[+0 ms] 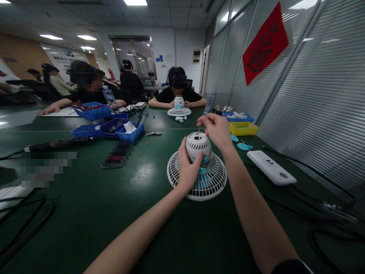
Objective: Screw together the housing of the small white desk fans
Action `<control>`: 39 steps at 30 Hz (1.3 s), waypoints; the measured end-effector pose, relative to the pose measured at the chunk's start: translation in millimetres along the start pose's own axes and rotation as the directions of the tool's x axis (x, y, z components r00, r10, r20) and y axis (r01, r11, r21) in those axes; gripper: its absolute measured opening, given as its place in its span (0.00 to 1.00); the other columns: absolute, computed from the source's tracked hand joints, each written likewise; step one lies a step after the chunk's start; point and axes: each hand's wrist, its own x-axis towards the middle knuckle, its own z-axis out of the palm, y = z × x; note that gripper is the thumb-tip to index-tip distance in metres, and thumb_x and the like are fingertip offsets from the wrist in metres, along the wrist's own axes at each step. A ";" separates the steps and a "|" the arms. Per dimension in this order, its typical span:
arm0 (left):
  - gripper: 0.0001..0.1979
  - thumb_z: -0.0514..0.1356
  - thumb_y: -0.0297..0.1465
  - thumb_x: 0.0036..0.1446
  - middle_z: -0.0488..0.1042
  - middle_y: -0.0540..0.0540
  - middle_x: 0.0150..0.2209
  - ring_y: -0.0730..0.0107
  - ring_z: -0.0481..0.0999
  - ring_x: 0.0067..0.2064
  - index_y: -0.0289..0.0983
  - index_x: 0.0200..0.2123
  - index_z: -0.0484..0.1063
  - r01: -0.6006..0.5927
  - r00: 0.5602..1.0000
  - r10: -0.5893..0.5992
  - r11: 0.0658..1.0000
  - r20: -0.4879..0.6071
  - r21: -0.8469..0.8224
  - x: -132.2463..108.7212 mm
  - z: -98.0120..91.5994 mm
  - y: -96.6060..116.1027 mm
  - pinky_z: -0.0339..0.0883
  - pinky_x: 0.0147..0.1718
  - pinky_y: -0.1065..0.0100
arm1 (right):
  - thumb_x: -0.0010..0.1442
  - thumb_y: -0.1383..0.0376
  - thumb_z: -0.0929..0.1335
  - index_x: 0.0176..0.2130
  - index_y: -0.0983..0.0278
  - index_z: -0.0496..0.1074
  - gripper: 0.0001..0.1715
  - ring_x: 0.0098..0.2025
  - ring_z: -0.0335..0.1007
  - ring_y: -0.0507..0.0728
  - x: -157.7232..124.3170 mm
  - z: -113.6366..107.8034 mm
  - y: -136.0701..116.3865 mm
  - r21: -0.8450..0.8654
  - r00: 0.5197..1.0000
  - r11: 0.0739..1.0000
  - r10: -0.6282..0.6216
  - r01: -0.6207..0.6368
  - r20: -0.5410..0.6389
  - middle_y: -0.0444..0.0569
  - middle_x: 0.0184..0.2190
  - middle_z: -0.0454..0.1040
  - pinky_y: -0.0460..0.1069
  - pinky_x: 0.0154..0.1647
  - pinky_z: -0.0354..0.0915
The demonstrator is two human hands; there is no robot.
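Observation:
A small white fan [199,144] lies face down on the green table, its round grille [211,188] at the bottom and its motor housing on top. Pale blue blades show through the grille bars. My left hand [188,167] is wrapped round the left side of the housing, with the thumb across its front. My right hand [216,127] grips a screwdriver [209,102] with a clear purplish handle. The handle leans up above the fingers, and the thin shaft points down at the opening in the top of the housing. Whether the tip touches a screw I cannot tell.
Blue bins [129,131] of parts stand at the left. A yellow tray [243,128], light-blue pieces [243,146] and a white power bank [270,167] lie at the right, with black cables nearby. Across the table a person [182,91] handles another fan [179,108].

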 end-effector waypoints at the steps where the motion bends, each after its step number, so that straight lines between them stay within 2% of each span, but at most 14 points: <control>1: 0.34 0.63 0.37 0.55 0.60 0.40 0.67 0.53 0.56 0.70 0.44 0.64 0.58 0.003 1.000 -0.003 1.000 0.003 -0.001 0.0 0.1 0.0 0.46 0.70 0.51 | 0.63 0.66 0.65 0.31 0.64 0.74 0.11 0.24 0.69 0.50 0.0 -0.2 0.4 -0.022 1.000 1.000 -0.011 0.011 -0.004 0.49 0.29 0.79 0.47 0.26 0.61; 6: 0.34 0.62 0.37 0.55 0.60 0.39 0.67 0.53 0.56 0.70 0.42 0.64 0.57 -0.002 1.000 0.002 1.000 0.007 0.004 0.0 0.2 -0.8 0.46 0.70 0.51 | 0.60 0.65 0.69 0.29 0.63 0.72 0.08 0.26 0.69 0.52 0.8 -1.0 0.8 -0.133 0.999 0.991 -0.036 0.031 -0.034 0.47 0.29 0.78 0.49 0.30 0.64; 13: 0.33 0.62 0.37 0.56 0.60 0.41 0.67 0.54 0.56 0.70 0.45 0.64 0.57 -0.010 1.000 0.010 1.000 0.010 0.001 -0.3 -0.5 -2.6 0.46 0.70 0.51 | 0.57 0.64 0.72 0.27 0.62 0.69 0.09 0.30 0.75 0.55 1.5 0.9 3.2 -0.004 0.999 1.000 0.002 -0.002 -0.037 0.46 0.25 0.77 0.49 0.31 0.67; 17: 0.34 0.63 0.37 0.55 0.60 0.40 0.67 0.52 0.57 0.70 0.44 0.63 0.57 -0.005 1.000 0.005 1.000 0.000 0.006 -0.2 -0.4 -0.7 0.47 0.69 0.51 | 0.59 0.67 0.69 0.28 0.63 0.70 0.07 0.29 0.74 0.53 2.2 1.7 3.3 0.038 0.999 0.999 0.035 -0.034 -0.019 0.48 0.27 0.78 0.49 0.32 0.68; 21: 0.34 0.62 0.37 0.55 0.60 0.40 0.67 0.54 0.56 0.70 0.43 0.64 0.57 0.001 1.000 -0.001 1.000 0.002 0.013 -0.1 0.3 0.6 0.46 0.69 0.52 | 0.61 0.68 0.66 0.30 0.64 0.71 0.07 0.29 0.74 0.52 2.3 1.7 3.1 0.042 1.000 0.999 0.017 -0.017 -0.004 0.49 0.29 0.79 0.49 0.33 0.68; 30: 0.34 0.62 0.37 0.55 0.60 0.41 0.67 0.54 0.56 0.70 0.44 0.64 0.56 0.006 1.000 -0.006 1.000 0.009 0.008 0.4 -0.5 -2.1 0.47 0.70 0.51 | 0.58 0.66 0.69 0.29 0.63 0.72 0.06 0.24 0.66 0.50 -0.6 -2.1 -3.9 -0.178 0.999 0.984 -0.034 0.026 -0.043 0.47 0.29 0.77 0.49 0.30 0.63; 39: 0.34 0.63 0.37 0.55 0.60 0.40 0.67 0.53 0.56 0.70 0.44 0.64 0.56 0.001 1.000 -0.001 1.000 0.003 0.012 -0.2 0.0 -1.2 0.47 0.69 0.50 | 0.55 0.64 0.72 0.29 0.63 0.71 0.08 0.30 0.72 0.54 2.6 0.4 5.3 -0.044 1.000 0.999 0.001 -0.002 -0.025 0.47 0.27 0.77 0.49 0.31 0.66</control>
